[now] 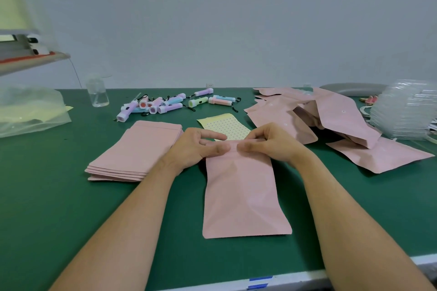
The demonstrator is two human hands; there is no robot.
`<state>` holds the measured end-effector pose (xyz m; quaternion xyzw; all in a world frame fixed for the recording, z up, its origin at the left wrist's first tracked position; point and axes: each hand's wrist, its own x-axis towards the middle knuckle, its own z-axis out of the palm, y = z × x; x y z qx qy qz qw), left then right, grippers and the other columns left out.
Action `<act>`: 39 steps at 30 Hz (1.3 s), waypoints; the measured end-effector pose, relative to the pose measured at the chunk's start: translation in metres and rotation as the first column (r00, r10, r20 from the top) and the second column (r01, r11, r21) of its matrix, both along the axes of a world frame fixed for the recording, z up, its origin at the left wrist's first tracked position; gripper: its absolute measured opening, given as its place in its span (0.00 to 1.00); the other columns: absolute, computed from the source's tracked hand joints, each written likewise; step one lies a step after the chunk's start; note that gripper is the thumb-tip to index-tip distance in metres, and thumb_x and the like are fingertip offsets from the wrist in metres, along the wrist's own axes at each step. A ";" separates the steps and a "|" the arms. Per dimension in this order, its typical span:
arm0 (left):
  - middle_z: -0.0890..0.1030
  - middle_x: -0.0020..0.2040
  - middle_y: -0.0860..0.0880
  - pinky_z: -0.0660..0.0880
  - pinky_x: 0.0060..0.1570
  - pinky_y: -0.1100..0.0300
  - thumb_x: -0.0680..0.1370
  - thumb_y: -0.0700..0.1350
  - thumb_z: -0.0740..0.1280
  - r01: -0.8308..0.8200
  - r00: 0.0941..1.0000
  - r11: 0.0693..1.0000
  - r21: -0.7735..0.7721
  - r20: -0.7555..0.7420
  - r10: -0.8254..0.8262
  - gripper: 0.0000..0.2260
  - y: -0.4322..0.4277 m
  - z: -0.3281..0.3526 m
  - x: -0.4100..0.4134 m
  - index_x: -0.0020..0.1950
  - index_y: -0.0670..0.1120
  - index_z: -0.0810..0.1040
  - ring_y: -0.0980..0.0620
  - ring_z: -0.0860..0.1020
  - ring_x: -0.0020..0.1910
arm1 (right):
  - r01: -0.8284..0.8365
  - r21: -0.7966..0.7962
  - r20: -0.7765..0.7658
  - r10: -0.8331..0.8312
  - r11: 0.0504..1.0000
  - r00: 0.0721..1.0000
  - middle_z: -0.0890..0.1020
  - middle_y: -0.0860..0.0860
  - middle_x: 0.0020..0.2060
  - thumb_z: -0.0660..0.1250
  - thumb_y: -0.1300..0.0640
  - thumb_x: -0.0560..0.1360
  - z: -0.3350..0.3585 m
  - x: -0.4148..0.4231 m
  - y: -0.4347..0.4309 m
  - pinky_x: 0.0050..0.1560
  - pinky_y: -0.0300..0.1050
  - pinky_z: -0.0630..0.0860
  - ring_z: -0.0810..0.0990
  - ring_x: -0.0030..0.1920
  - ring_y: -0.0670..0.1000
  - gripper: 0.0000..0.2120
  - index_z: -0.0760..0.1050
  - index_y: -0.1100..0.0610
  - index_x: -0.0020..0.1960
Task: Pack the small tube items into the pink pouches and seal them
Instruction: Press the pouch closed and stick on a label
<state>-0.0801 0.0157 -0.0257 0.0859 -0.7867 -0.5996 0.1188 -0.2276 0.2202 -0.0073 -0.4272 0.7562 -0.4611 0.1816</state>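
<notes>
Two grips work on one flat pink matte pouch (243, 196), which lies on the green counter (71, 220) just in front of us. Our left grip (196, 146) and right grip (272, 144) both pinch its top seal strip, thumbs close together near the middle. We judge it best to press outward from there, evenly to each corner. Its long axis runs away from us, mouth at the far end.

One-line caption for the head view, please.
Left hand and right hand pinch the top edge of a pink pouch on the green table, tube items lying beyond.
</notes>
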 end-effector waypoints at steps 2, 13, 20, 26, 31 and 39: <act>0.89 0.44 0.43 0.79 0.52 0.69 0.73 0.49 0.81 0.014 1.000 1.000 -0.013 0.008 -0.014 0.16 0.001 0.000 -0.001 0.60 0.49 0.86 0.55 0.86 0.47 | -0.031 0.008 0.008 0.031 0.999 1.000 0.88 0.55 0.43 0.78 0.51 0.74 0.000 0.002 0.000 0.51 0.46 0.79 0.84 0.44 0.47 0.07 0.87 0.55 0.43; 0.86 0.36 0.51 0.79 0.48 0.69 0.74 0.47 0.81 0.016 0.999 0.999 -0.044 -0.027 -0.018 0.16 0.003 0.000 -0.002 0.61 0.49 0.85 0.58 0.84 0.39 | -0.140 0.137 -0.050 0.149 0.981 0.988 0.80 0.45 0.31 0.79 0.49 0.74 0.004 0.008 0.000 0.34 0.34 0.68 0.75 0.33 0.44 0.08 0.86 0.51 0.39; 0.89 0.50 0.51 0.79 0.56 0.63 0.73 0.45 0.82 0.104 0.993 0.979 -0.174 0.076 -0.092 0.14 0.002 0.005 0.001 0.58 0.52 0.88 0.54 0.86 0.54 | -0.138 0.170 -0.088 0.154 0.976 0.984 0.79 0.46 0.31 0.79 0.49 0.73 0.003 0.006 0.002 0.35 0.37 0.67 0.74 0.34 0.46 0.08 0.86 0.50 0.37; 0.89 0.51 0.53 0.79 0.63 0.61 0.73 0.41 0.81 0.111 0.994 0.952 -0.285 0.052 -0.100 0.11 0.002 0.006 0.001 0.55 0.48 0.89 0.54 0.85 0.56 | 0.316 -0.154 0.038 -0.314 0.936 0.949 0.86 0.47 0.39 0.68 0.59 0.78 0.004 -0.013 0.004 0.33 0.39 0.72 0.81 0.39 0.46 0.07 0.85 0.52 0.49; 0.88 0.48 0.58 0.77 0.55 0.69 0.73 0.40 0.79 0.056 0.997 0.922 -0.383 -0.020 -0.069 0.08 0.010 0.006 0.000 0.47 0.53 0.89 0.61 0.85 0.52 | 0.393 0.042 -0.367 -0.352 0.918 0.861 0.79 0.47 0.67 0.73 0.55 0.74 -0.012 -0.019 0.004 0.72 0.53 0.71 0.73 0.71 0.49 0.25 0.75 0.48 0.70; 0.85 0.52 0.61 0.79 0.57 0.50 0.81 0.52 0.71 -0.300 0.952 0.797 -0.524 -0.213 0.218 0.05 0.026 -0.005 -0.012 0.53 0.55 0.86 0.59 0.81 0.52 | 0.292 0.207 -0.404 -0.190 0.934 0.895 0.80 0.38 0.64 0.72 0.40 0.76 -0.023 -0.020 -0.006 0.69 0.53 0.56 0.73 0.69 0.44 0.26 0.70 0.42 0.72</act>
